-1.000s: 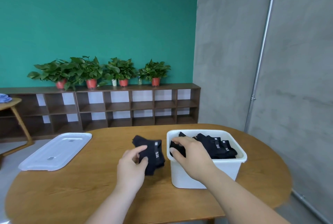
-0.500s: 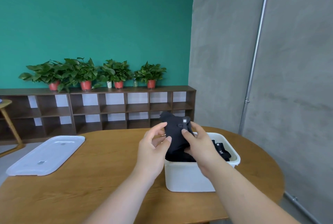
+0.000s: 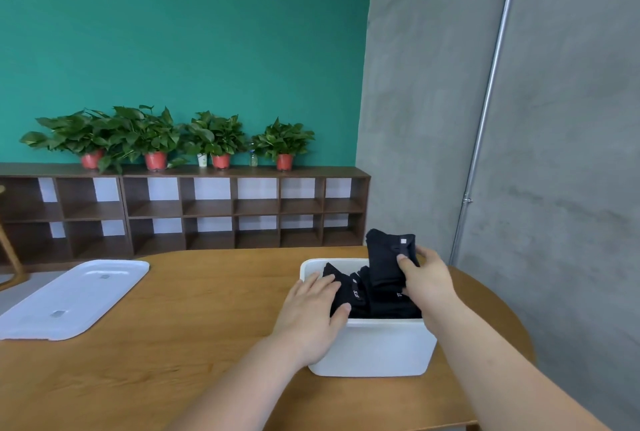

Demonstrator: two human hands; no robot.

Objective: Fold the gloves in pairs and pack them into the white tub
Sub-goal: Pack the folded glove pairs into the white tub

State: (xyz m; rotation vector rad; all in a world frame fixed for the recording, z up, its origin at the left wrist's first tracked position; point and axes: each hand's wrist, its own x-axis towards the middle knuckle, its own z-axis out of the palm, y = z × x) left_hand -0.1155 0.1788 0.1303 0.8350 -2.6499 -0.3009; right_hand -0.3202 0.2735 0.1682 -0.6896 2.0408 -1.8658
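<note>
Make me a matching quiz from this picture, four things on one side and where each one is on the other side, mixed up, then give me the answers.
Things
1. white lid
2. folded glove pair
3. potted plants
4. left hand

Places
A. on top of the shelf
B. flat on the table, left of the white tub
C. gripped by the right hand over the tub
D. pressing on the packed gloves in the tub

Pairs: 1-B, 2-C, 3-A, 4-D
</note>
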